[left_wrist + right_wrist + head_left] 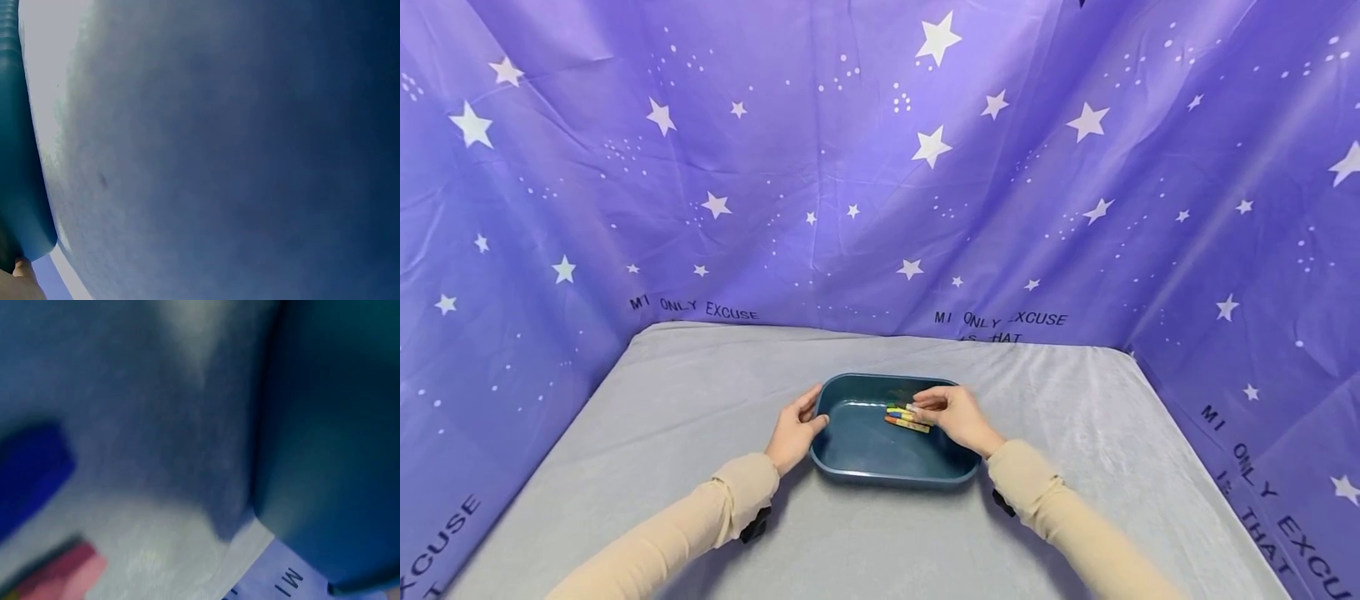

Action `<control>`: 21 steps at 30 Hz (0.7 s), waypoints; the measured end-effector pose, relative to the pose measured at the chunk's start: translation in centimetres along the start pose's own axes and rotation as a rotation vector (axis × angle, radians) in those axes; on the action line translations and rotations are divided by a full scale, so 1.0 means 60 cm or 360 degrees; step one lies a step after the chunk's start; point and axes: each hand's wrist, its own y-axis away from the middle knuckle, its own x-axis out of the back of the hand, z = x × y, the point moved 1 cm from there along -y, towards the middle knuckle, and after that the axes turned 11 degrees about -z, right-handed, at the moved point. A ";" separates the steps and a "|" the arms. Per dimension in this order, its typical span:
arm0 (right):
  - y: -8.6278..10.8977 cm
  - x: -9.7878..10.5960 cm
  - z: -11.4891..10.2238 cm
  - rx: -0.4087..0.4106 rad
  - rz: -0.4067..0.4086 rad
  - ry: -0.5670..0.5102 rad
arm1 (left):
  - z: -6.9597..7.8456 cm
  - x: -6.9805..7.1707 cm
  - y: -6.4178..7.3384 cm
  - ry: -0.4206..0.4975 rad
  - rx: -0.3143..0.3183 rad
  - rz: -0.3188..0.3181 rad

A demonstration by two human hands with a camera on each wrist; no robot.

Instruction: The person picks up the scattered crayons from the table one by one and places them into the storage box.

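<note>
Beige sleeves [655, 542] lead to a tray of crayons

Low in the head view, the two sleeves reach up to a teal tray [857, 442] on the cloth-covered worktop [700, 400]. At its nine o'clock end the left hand [792, 433] grips the rim, thumb over the edge. Crayons [907, 425] lie inside the tray, slightly toward one o'clock from its middle, their long axes running roughly nine to three. Much nearer them is the right hand [958, 418]: its curled fingers bunch together over the three o'clock ends, so the crayons lie toward nine from it. Whether those fingers pinch one, I cannot tell.
</note>
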 end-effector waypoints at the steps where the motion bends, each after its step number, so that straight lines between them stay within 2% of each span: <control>1: -0.002 -0.003 -0.001 -0.0007 -0.0005 -0.0009 | 0.000 0.000 -0.001 -0.0001 0.0000 0.0000; 9: -0.015 -0.021 0.003 0.0036 -0.0042 -0.0042 | 0.007 0.001 -0.003 -0.0003 -0.0005 -0.0002; 13: -0.017 -0.025 0.005 0.0179 -0.0039 -0.0008 | 0.008 0.000 -0.003 -0.0004 -0.0007 -0.0003; 16: -0.016 -0.028 0.007 0.0222 -0.0054 -0.0007 | 0.006 0.000 -0.004 -0.0004 -0.0015 -0.0006; 21: -0.020 -0.037 0.014 0.0071 -0.0090 0.0009 | 0.001 0.002 0.000 0.0017 -0.0025 -0.0017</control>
